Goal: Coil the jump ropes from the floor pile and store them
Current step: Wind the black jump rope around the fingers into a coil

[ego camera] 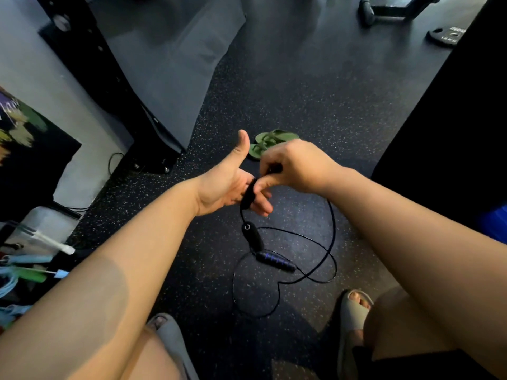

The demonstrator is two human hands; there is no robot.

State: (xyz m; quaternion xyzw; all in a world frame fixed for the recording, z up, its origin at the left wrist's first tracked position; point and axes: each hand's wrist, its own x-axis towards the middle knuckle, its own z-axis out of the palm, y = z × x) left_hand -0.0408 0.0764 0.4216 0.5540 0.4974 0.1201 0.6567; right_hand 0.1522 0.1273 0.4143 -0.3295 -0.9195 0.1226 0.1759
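A thin black jump rope [326, 250] lies in loose loops on the speckled rubber floor below my hands. One black handle [248, 197] rests across the palm of my left hand [233, 185], thumb up, fingers partly curled under it. My right hand [293, 165] is closed around the upper end of that handle or the cord just above it. A second black handle [253, 237] dangles below on the cord. A dark handle with blue rings [275, 261] lies on the floor among the loops.
Green sandals [267, 142] lie on the floor beyond my hands. Light blue and green ropes and handles [24, 270] sit in a pile at the left edge. A black rack post [109, 86] and grey pad stand left; a dumbbell [367, 12] is far back. My sandalled feet are below.
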